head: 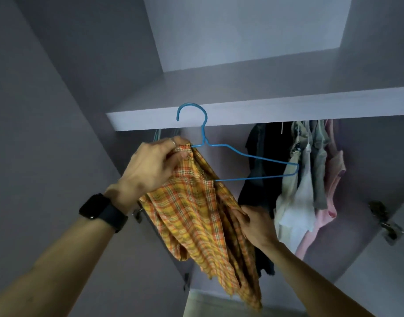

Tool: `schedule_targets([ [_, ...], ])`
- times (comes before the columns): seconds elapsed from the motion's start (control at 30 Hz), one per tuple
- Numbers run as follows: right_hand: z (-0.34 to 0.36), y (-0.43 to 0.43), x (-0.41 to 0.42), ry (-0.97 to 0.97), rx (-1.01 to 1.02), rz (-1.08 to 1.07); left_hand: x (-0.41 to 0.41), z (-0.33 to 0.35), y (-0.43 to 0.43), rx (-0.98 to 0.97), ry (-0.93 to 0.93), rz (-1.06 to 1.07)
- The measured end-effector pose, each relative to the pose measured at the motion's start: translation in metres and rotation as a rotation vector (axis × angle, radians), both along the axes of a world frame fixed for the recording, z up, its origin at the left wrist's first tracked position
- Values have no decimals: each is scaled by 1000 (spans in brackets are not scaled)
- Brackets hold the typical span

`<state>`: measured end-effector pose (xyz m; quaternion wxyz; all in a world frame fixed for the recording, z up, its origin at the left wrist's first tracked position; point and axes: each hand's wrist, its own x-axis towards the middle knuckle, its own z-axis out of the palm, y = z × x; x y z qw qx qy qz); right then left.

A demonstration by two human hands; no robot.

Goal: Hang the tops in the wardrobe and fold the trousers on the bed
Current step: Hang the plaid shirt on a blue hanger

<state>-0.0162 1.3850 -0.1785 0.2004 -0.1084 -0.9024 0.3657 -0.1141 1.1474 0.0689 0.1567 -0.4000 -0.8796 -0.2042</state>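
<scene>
Inside an open wardrobe (368,156), seen from below, a person holds an orange-and-yellow plaid top (196,213) and a blue wire hanger (242,154) up just under the front edge of the shelf (265,110).

The left hand (155,165), with a dark watch (102,211) on its wrist, has its fingers (173,156) pinching the bunched upper cloth together with the left end of the hanger. The right hand (253,223) is lower down and grips a fold of the top. Its fingers are curled into the cloth and mostly hidden by it.

Only one side of the top looks threaded on, since the right arm of the hanger is bare wire. The hook stands free in front of the shelf's edge and is caught on nothing, so this top is not yet hung. Several hung garments (310,175), dark, pale and pink, are already in place toward the right side under the shelf, so the hanging seems to be partly done.

The rail is hidden behind the shelf's front edge. Thin shapes under the shelf's left end may be spare hangers, but they are too dim to tell. Neither the bed nor the trousers are in view, so nothing shows how far the folding has got.
</scene>
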Motion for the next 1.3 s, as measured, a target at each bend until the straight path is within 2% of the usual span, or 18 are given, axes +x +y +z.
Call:
schedule_targets([
  [0.1, 17, 7, -4, -75, -97, 64, -2, -4, -43, -10, -18, 87],
  [0.23, 45, 41, -31, -13, -163, 115, 4, -20, -89, -95, 57, 160],
  [0.4, 104, 59, -58, -6, -83, 127, 9, -50, -95, -231, 166, 152],
  [0.47, 129, 52, -59, 39, -72, 143, 6, -60, -87, -283, 196, 221],
  [0.63, 155, 17, -52, 69, 46, 242, 8, -77, -49, -336, 60, 437],
  [0.77, 166, -11, -48, 98, 18, 187, 19, -99, -11, -384, -65, 413],
  [0.83, 172, -24, -39, 129, 4, 171, 24, -105, 3, -350, -104, 406],
  [0.9, 168, -36, -15, 254, -9, 152, 19, -104, 5, -274, -149, 434],
  [0.97, 143, -40, 21, 297, 27, 210, 5, -102, -6, -165, -175, 457],
  [1.0, 127, -41, 38, 225, 38, 279, -2, -99, -13, -96, -156, 445],
  [1.07, 98, -37, 59, -94, 57, 467, -9, -95, -24, 68, -89, 368],
  [1.1, 92, -31, 60, -185, 65, 515, -10, -92, -27, 151, -54, 312],
  [1.13, 92, -25, 54, -147, 55, 489, -9, -89, -29, 217, -27, 261],
  [1.17, 98, -17, 45, -11, 59, 401, -7, -86, -30, 263, -5, 216],
  [1.23, 127, -4, 16, 223, 191, 196, -3, -79, -29, 305, 6, 126],
  [1.3, 161, -1, -14, 207, 346, 199, 2, -72, -29, 324, -48, 54],
])
